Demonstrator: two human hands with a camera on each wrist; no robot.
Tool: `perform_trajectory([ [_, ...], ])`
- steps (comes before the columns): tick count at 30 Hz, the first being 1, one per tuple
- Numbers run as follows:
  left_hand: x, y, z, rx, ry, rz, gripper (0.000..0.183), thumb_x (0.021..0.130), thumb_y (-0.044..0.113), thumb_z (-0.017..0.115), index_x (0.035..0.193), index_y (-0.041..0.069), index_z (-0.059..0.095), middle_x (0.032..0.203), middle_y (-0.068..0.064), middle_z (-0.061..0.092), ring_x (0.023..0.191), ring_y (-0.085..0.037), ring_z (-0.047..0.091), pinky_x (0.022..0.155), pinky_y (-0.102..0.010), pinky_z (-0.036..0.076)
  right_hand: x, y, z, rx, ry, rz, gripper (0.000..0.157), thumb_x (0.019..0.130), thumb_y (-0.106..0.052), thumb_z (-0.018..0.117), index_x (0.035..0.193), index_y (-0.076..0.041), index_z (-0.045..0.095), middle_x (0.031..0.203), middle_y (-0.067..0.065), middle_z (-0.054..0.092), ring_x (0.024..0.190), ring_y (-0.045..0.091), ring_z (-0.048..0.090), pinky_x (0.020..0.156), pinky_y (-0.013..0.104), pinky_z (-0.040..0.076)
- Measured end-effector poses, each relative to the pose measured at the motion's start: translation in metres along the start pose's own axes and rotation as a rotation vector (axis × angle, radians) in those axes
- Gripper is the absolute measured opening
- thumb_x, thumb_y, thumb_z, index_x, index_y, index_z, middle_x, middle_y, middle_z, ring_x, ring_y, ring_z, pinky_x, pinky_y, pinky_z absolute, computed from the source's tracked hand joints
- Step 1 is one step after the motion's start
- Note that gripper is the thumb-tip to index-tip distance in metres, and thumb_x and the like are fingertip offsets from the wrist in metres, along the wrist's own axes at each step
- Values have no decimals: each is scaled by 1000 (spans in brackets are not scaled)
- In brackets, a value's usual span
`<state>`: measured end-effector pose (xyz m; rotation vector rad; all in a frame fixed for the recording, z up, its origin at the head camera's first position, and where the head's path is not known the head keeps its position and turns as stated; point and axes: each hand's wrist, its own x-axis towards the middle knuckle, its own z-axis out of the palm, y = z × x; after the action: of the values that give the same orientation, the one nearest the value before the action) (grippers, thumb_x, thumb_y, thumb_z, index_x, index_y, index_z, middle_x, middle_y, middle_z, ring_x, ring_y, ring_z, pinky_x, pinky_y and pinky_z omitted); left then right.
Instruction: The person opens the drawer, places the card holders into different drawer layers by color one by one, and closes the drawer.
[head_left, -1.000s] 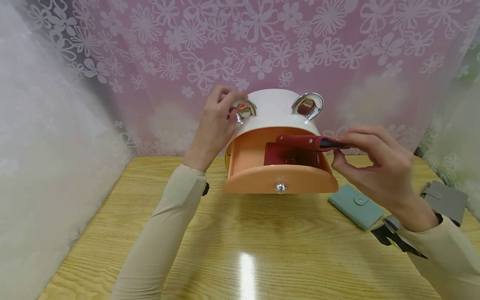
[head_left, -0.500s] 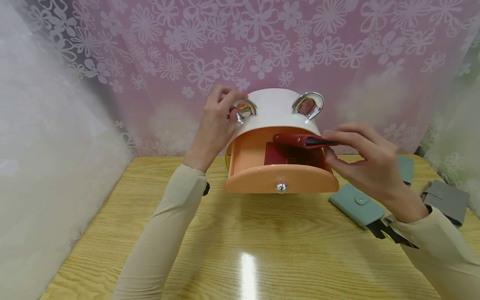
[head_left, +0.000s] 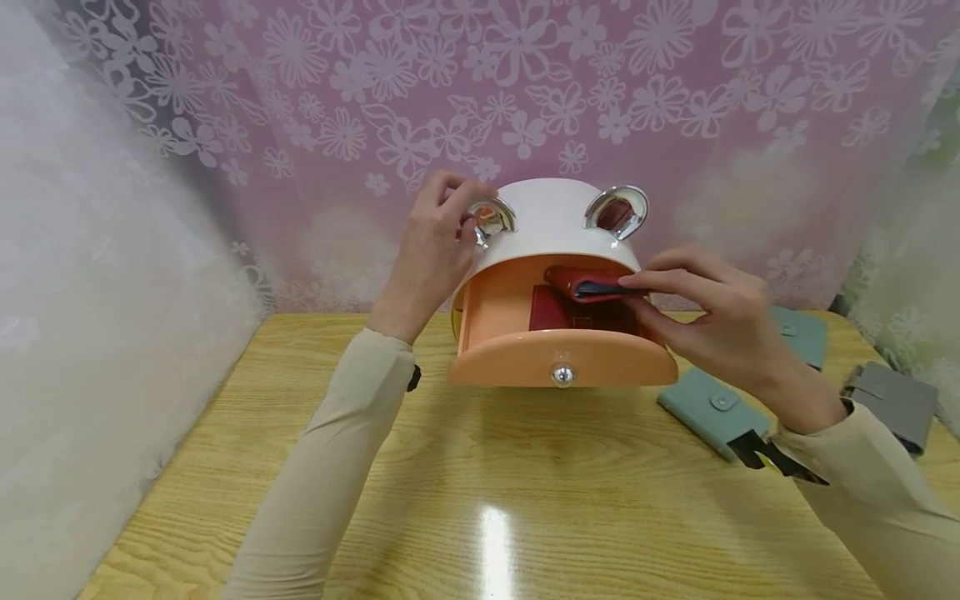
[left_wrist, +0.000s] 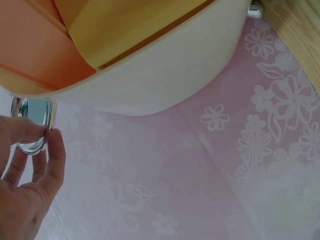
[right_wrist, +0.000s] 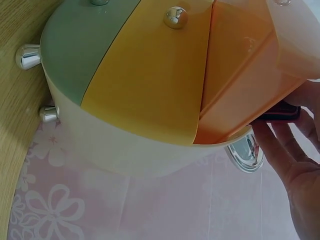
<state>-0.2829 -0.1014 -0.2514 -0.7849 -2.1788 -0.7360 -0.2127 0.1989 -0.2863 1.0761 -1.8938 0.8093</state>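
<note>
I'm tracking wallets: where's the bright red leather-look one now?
In the head view, right of centre, the right hand pinches the bright red wallet over the open orange drawer, above a dark red rectangular wallet.

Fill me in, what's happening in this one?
A person's right hand pinches a red wallet at the open orange drawer, above a darker red wallet lying inside. The left hand holds a chrome ear on the white cabinet. Two pale green wallets and a grey wallet lie on the table to the right.

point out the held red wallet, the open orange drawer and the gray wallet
Held red wallet [head_left: 585, 277]: head view, upper cover
Open orange drawer [head_left: 562, 354]: head view, front panel
Gray wallet [head_left: 897, 405]: head view, cover
</note>
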Motion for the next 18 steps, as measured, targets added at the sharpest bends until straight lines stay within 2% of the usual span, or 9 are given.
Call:
perform_trajectory([
  [3,0,0,1,4,-2,4,35,93,-12,51,117,7,67,114,-15,55,102,-25,58,83,-30,57,0,1,-1,-1,-25,-1,46,99,-44,64,100,-1,79,96,13,71,87,10,61,80,3,43],
  [11,-2,-1,2,6,-3,-4,34,95,-12,52,117,8,68,114,-15,55,102,-26,57,84,-31,58,-1,6,-5,32,-113,-37,43,99,-41,63,101,-2,80,97,12,72,91,-4,60,74,5,45],
  [18,-1,-1,1,8,4,0,33,94,-12,52,117,7,68,114,-15,55,101,-26,57,84,-31,58,-1,7,-10,105,-159,-22,42,98,-40,63,102,-2,80,100,11,71,91,-1,63,76,4,47],
])
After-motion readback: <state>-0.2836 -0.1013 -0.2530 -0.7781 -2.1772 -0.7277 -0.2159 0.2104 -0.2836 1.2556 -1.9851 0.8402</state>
